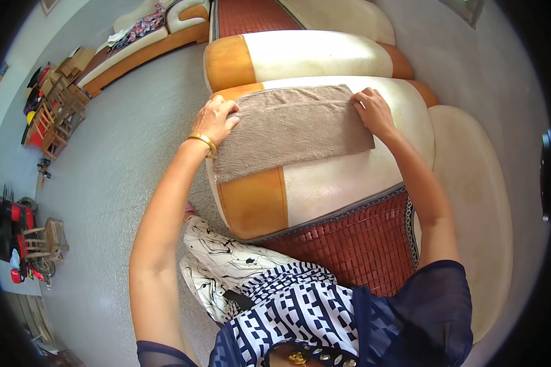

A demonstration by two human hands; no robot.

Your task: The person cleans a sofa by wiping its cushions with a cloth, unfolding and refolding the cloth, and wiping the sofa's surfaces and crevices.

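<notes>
A brown towel lies folded into a long rectangle across the white and orange sofa armrest. At its far left corner, my left hand pinches the edge, with a gold bangle on the wrist. My right hand has its fingers closed on the far right corner. Along the far edge, between both hands, the cloth shows a ridge and some wrinkles. The near edge rests over the orange panel and white leather.
A red-brown woven mat covers the seat under me. Beyond the armrest stands another padded armrest. Wooden chairs and a red motorbike are on the left, across the grey floor. A wall rises at right.
</notes>
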